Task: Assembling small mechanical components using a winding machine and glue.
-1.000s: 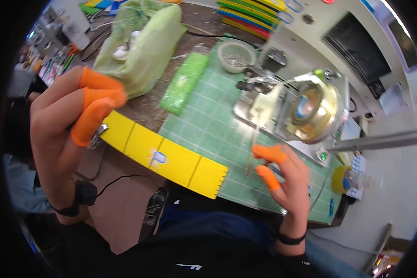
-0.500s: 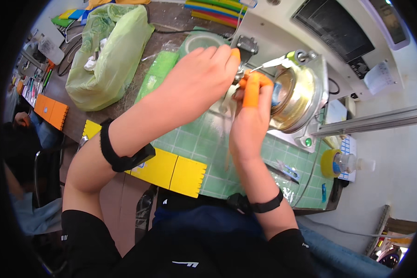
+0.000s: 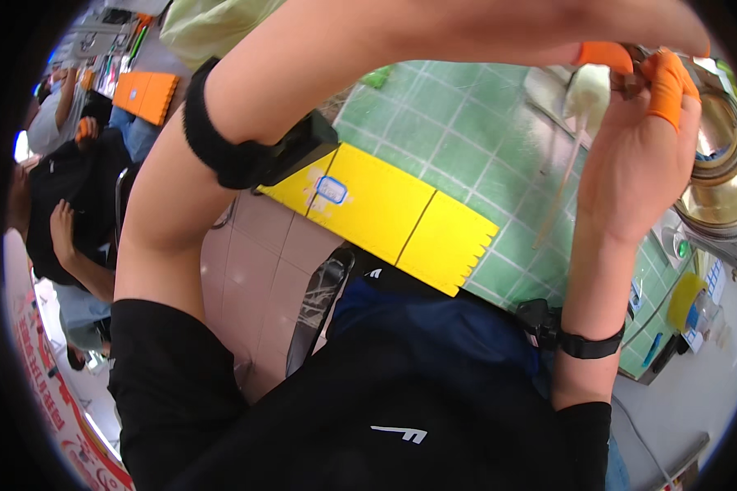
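My left hand (image 3: 639,23) reaches across the top of the view, an orange finger cot on one digit. That covered tip presses against a small brownish piece (image 3: 628,80), whose kind I cannot make out. From the other side my right hand (image 3: 635,164), also with orange finger cots, has its fingers closed on the same piece. To the right of my right hand sits a round brass-coloured dish (image 3: 716,168) with a rim, partly hidden by the fingers. Both hands are above the far right of the green gridded mat (image 3: 467,135).
A yellow notched board (image 3: 377,204) lies along the mat's near edge. At the right are a yellow tape roll (image 3: 685,301) and a clear bottle (image 3: 708,317). A pale green plastic bag (image 3: 209,29) stands at upper left. Another person (image 3: 82,204) is at the far left.
The view has swung left and down, so hands and dish appear farther right and higher. The hands stay together by the dish; the machine's screen has left the picture.
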`<action>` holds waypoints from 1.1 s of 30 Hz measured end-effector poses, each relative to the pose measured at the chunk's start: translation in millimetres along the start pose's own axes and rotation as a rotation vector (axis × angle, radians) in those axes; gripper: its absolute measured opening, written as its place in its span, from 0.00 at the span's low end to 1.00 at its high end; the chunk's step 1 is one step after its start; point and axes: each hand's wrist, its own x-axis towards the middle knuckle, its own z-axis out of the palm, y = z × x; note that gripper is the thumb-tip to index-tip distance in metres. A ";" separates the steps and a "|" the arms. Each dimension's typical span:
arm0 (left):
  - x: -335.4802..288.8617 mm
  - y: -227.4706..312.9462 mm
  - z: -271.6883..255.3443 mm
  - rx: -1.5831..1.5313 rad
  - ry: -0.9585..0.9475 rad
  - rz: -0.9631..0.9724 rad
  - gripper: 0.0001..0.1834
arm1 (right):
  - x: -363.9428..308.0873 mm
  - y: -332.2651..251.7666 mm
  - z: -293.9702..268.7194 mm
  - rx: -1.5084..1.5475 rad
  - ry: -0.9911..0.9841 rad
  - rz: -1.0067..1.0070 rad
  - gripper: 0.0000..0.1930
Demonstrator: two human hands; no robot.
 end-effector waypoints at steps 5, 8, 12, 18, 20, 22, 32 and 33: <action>-0.2 -2.0 13.2 -0.067 0.071 0.061 0.06 | -3.1 -5.7 4.8 0.011 -0.060 0.023 0.12; -4.2 -1.1 40.9 -0.218 0.242 -0.069 0.06 | -4.2 -12.4 13.8 0.003 -0.002 0.005 0.12; 5.2 12.3 14.0 -0.779 0.123 -0.644 0.16 | -8.3 -19.3 17.9 -0.152 0.037 0.001 0.07; 32.8 9.7 -8.2 -0.803 -0.207 -0.876 0.07 | -16.6 -14.0 15.6 -0.044 -0.050 -0.002 0.06; 38.7 5.8 -10.3 -0.794 -0.242 -0.840 0.08 | -18.4 -17.6 15.3 -0.060 -0.043 -0.013 0.06; 44.7 5.4 -14.0 -0.761 -0.331 -0.826 0.09 | -20.0 -20.7 14.4 -0.076 -0.065 0.042 0.07; 38.2 39.4 -30.0 -0.664 -0.375 -0.615 0.11 | -56.6 -36.9 13.1 0.093 -0.134 0.365 0.10; 37.6 35.8 -25.1 -0.750 -0.330 -0.684 0.09 | -57.2 -48.2 6.2 0.074 -0.097 0.349 0.10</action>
